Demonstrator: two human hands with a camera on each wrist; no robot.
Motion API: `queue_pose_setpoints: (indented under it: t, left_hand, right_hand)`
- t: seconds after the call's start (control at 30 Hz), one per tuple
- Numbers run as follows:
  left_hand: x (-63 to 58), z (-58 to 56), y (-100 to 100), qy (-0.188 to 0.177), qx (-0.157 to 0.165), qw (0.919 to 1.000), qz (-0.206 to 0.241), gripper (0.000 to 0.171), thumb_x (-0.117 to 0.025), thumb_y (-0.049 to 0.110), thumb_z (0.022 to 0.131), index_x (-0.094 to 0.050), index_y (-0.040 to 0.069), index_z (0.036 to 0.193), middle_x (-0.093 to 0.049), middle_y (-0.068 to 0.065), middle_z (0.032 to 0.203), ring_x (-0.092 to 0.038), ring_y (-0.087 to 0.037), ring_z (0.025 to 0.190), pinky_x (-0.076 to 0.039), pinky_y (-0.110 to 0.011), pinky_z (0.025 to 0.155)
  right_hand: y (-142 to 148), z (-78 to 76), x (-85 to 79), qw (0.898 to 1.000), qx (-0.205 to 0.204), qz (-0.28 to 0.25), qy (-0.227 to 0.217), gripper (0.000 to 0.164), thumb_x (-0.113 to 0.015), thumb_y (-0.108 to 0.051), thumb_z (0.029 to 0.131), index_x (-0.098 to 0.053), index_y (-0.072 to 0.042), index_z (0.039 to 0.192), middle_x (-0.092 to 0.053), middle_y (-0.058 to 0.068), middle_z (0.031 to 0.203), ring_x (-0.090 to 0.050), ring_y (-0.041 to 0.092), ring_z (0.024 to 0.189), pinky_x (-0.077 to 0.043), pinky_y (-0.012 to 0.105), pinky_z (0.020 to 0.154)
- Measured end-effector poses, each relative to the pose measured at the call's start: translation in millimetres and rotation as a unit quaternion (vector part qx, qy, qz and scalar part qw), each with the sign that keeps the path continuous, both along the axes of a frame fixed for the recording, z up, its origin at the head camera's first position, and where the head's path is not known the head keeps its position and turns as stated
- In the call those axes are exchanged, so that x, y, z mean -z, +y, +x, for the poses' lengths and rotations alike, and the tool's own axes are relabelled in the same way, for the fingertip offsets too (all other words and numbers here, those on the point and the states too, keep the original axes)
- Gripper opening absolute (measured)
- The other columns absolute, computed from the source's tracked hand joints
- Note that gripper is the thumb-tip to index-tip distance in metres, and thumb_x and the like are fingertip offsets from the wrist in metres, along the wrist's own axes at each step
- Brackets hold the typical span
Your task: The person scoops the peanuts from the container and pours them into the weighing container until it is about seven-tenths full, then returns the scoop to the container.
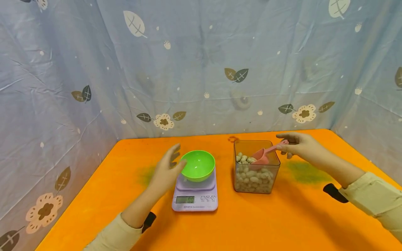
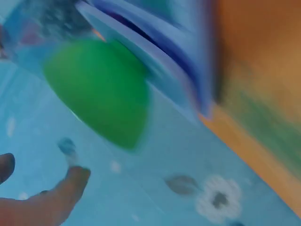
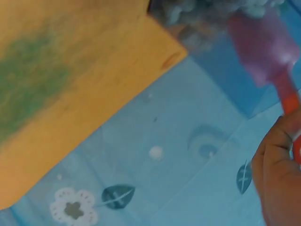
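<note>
My right hand pinches the handle of a pink scoop. In the right wrist view, the scoop's bowl rests against pale, oval nuts, which look like unshelled peanuts, inside a see-through brownish square container. On the left, a green bowl stands upright on a lilac kitchen scale whose display reads near zero. Close to the bowl's left rim is my left hand, fingers extended and spread, holding nothing. The left wrist view shows its fingertips apart from the green bowl; that view is blurred.
An orange table with green patches carries everything. Blue patterned curtains hang behind it and along both sides. A small brown ring-shaped mark lies behind the container. Table surface extends between the scale and container.
</note>
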State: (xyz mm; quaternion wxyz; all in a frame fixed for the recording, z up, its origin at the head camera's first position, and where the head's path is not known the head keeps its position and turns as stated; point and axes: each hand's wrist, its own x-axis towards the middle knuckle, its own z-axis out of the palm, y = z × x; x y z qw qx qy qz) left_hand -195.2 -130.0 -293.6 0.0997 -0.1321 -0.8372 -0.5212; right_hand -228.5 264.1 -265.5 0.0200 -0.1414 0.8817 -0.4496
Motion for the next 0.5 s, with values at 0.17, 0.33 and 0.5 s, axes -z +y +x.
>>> queue_pose_setpoints:
  t: [0.17, 0.33, 0.5]
  left_hand:
    - [0.7, 0.1, 38.8, -0.052, 0.077, 0.9946, 0.045, 0.055, -0.059, 0.011, 0.097, -0.036, -0.004, 0.146, -0.042, -0.023, 0.145, -0.049, -0.039, 0.126, -0.046, -0.046, 0.101]
    - [0.8, -6.4, 77.9, -0.126, 0.119, 0.9846, 0.026, 0.059, -0.057, 0.022, 0.100, -0.032, 0.001, 0.149, -0.039, -0.020, 0.148, -0.048, -0.037, 0.127, -0.045, -0.046, 0.102]
    - [-1.7, -17.5, 114.4, -0.176, 0.119, 0.9772, 0.012, 0.061, -0.054, 0.027, 0.101, -0.030, -0.001, 0.150, -0.038, -0.020, 0.150, -0.037, -0.035, 0.136, -0.036, -0.047, 0.110]
  right_hand:
    - [-11.2, -5.2, -4.7, 0.997, 0.015, -0.057, -0.040, 0.049, -0.056, -0.015, 0.100, -0.041, 0.018, 0.133, -0.063, 0.014, 0.115, -0.065, 0.006, 0.087, -0.057, 0.029, 0.078]
    - [-20.6, -8.4, -10.4, 0.998, 0.027, -0.037, -0.052, 0.032, -0.054, -0.011, 0.100, -0.051, 0.017, 0.117, -0.065, 0.012, 0.106, -0.066, 0.010, 0.088, -0.057, 0.031, 0.081]
    - [-32.9, -10.5, -16.6, 0.994, 0.000, -0.064, -0.087, 0.032, -0.054, -0.010, 0.100, -0.052, 0.017, 0.117, -0.070, 0.015, 0.101, -0.070, 0.017, 0.088, -0.058, 0.034, 0.079]
